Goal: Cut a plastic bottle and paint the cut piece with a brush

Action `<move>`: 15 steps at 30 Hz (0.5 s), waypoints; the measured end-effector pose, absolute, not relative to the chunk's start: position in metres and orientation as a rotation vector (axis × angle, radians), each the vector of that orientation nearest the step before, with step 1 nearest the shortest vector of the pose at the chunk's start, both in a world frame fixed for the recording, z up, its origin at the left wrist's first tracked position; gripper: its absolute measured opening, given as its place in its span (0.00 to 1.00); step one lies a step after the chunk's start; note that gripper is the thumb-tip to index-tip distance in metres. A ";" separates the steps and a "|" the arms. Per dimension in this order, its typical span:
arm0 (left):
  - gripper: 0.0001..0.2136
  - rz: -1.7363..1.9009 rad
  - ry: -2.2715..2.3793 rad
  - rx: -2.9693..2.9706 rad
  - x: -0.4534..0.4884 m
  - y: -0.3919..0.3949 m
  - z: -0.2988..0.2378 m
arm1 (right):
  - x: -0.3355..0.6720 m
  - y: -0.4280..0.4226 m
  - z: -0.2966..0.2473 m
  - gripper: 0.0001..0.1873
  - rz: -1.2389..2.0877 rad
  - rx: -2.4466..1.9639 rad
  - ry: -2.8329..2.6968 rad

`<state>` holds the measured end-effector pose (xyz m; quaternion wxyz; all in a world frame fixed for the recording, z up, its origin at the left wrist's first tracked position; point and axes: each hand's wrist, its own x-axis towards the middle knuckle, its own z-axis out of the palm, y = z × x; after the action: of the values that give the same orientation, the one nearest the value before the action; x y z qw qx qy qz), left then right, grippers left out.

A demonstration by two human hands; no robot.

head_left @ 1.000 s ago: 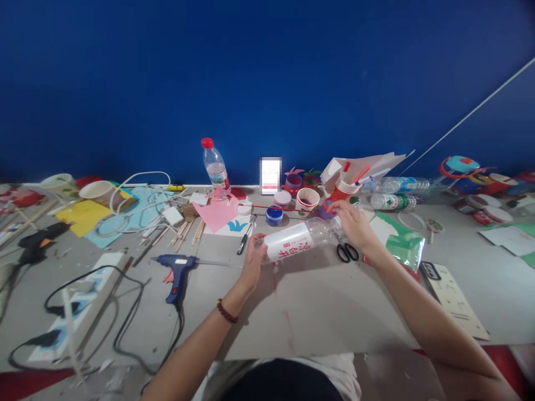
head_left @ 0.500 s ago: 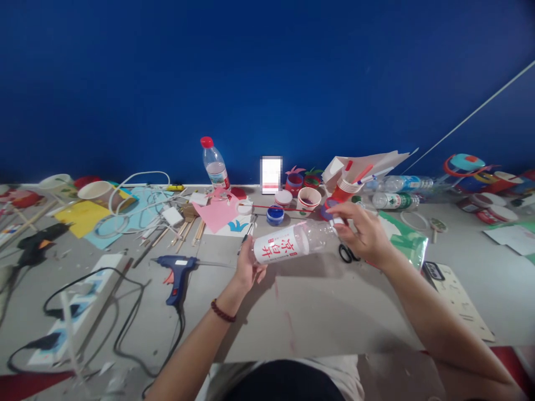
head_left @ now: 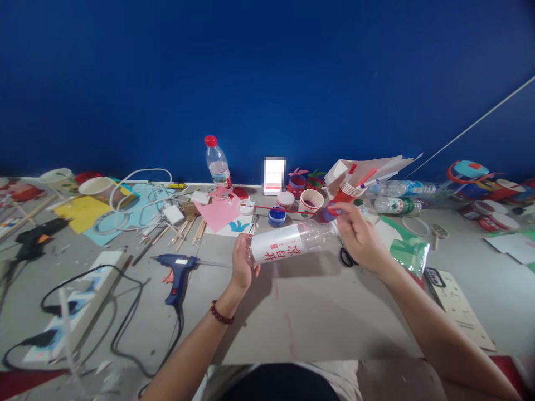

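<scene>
A clear plastic bottle (head_left: 278,245) with a white label and red lettering lies nearly level above the table, its neck to the right. My left hand (head_left: 243,262) is wrapped around the bottle's base. The fingers of my right hand (head_left: 360,236) close on the neck end, where the cap is mostly hidden. Behind the bottle stand an open jar of blue paint (head_left: 276,216) and a paper cup (head_left: 310,201) with a red stick lying across in front of it. Black-handled scissors (head_left: 346,257) lie below my right hand.
To the left lie a blue glue gun (head_left: 178,275) and a white power strip (head_left: 79,306) with trailing black cords. An upright bottle with a red cap (head_left: 218,164) stands by the blue wall. Pink paper (head_left: 217,210) lies near it. Several plastic bottles (head_left: 397,205) lie at the right.
The bottle has turned about its long axis, so its red lettering now sits lower on the visible side. Both hands keep their hold, and the view has shifted slightly.
</scene>
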<state>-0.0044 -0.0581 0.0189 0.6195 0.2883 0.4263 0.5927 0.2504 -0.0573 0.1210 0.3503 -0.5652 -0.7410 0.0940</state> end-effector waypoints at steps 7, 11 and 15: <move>0.23 1.185 0.983 0.493 -0.009 -0.050 0.033 | 0.267 -0.059 0.109 0.17 0.270 -1.110 -2.067; 0.23 1.180 0.979 0.482 -0.008 -0.050 0.035 | 0.272 -0.057 0.107 0.17 0.457 -1.125 -1.948; 0.22 1.191 0.972 0.478 -0.010 -0.049 0.033 | 0.279 -0.052 0.098 0.18 0.628 -1.132 -1.634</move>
<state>-0.0095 -0.0491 0.0332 0.6932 0.2140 0.4354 0.5331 0.2788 -0.0519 0.0977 0.5042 -0.4691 -0.6768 0.2603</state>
